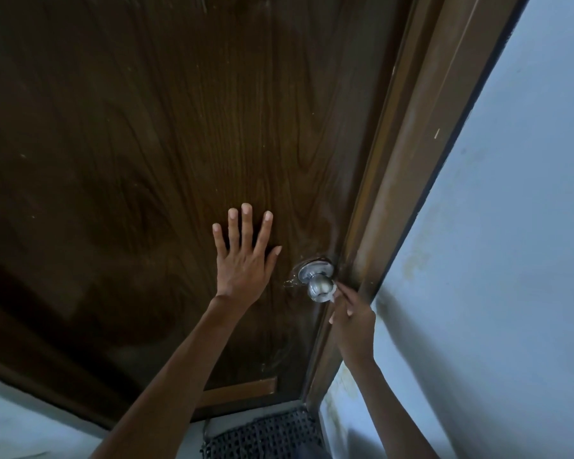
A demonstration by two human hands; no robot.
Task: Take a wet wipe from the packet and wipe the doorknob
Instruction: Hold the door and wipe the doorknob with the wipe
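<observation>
A round silver doorknob (318,287) sticks out of a dark brown wooden door (166,134) near its right edge. My left hand (244,260) lies flat on the door, fingers spread, just left of the knob. My right hand (353,321) reaches up from below right and pinches a small white wet wipe (332,292) against the knob's lower right side. Most of the wipe is hidden by my fingers. The wipe packet is out of sight.
The brown door frame (421,167) runs diagonally right of the knob, with a pale blue wall (511,260) beyond it. A dark woven mat (265,437) lies on the floor at the foot of the door.
</observation>
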